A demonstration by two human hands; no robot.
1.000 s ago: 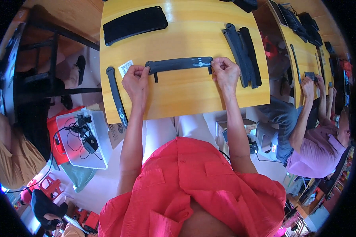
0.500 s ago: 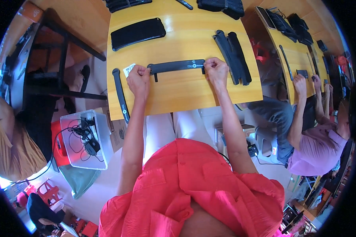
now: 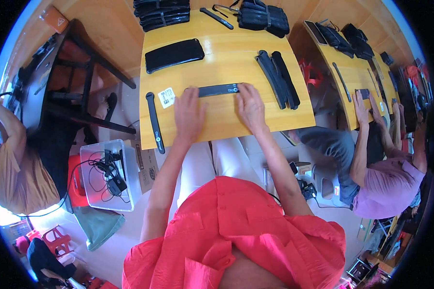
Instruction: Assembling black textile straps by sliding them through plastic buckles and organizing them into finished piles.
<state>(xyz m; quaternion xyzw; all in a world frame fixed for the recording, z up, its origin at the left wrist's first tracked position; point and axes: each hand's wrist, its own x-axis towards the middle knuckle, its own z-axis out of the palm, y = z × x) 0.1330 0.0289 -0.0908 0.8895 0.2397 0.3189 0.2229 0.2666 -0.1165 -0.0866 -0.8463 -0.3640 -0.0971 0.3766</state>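
Note:
A black strap (image 3: 216, 90) with a small pale print near its right end lies lengthwise across the yellow wooden table. My left hand (image 3: 189, 114) rests flat over the strap's left end, fingers stretched and thumb apart, hiding that end. On the right end lie the fingertips of my right hand (image 3: 250, 107), palm down, with the fingers extended. Just beyond my left hand is a white label sheet (image 3: 167, 98). Another black strap (image 3: 154, 123) lies along the table's left edge.
A black flat stack (image 3: 174, 56) lies farther back; bundled black straps (image 3: 278, 79) lie right. Banded black stacks (image 3: 163, 14) and a loose strap (image 3: 217, 18) are at the far edge. A clear bin (image 3: 108, 178) of cables stands left. A co-worker (image 3: 383, 185) sits right.
My fingers have gone from pinching the strap's two ends to lying flat over them. The small tabs that hung below the strap no longer show. The view has shifted slightly.

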